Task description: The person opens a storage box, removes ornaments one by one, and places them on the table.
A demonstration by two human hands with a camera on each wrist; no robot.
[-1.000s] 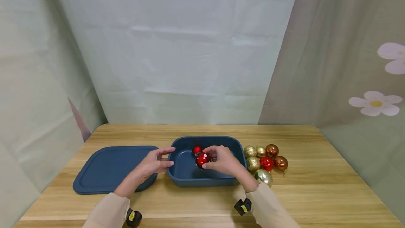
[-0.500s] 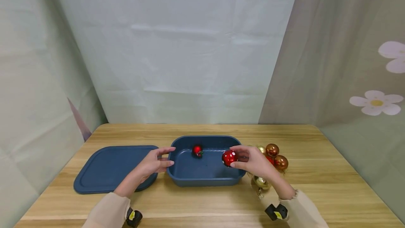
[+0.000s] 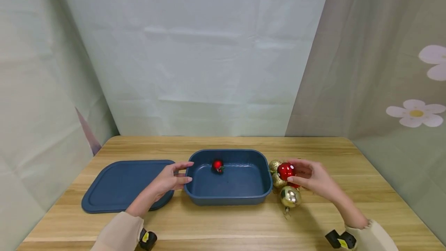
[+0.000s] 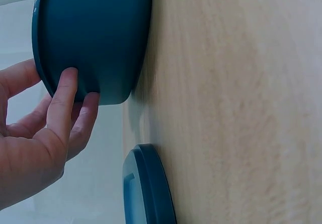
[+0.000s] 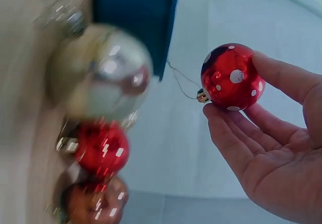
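My right hand [image 3: 311,177] carries a red dotted bauble [image 3: 286,171] above the heap of baubles [image 3: 283,183] beside the blue tub [image 3: 228,196] on the worktop [image 3: 223,224]. The bauble is round and glossy, and I have it only between thumb and fingertips [image 5: 274,78], so it could slip out sideways. If it drops onto the heap it may knock the pale gold bauble [image 3: 290,196] at the near edge, which looks free to roll off across the worktop towards me. The thin hanging loop [image 5: 181,80] at the bauble's cap dangles loose and might catch on a neighbour's cap as it comes down. These ornaments look thin-shelled, so I judge a hard landing could crack one.

The right grip is about half open: fingers curved around the bauble, palm clear of it, thumb on the far side. It is a light pinch, not a full wrap, and the bauble rests well out at the fingertips.

My left hand [image 3: 170,179] rests against the left end of the tub, thumb at the rim and fingers [image 4: 68,108] laid on the outer wall, nearly straight, closed on nothing. One small red bauble [image 3: 217,165] lies inside the tub near its far wall. The blue lid [image 3: 118,187] lies flat to the left, under my left wrist.
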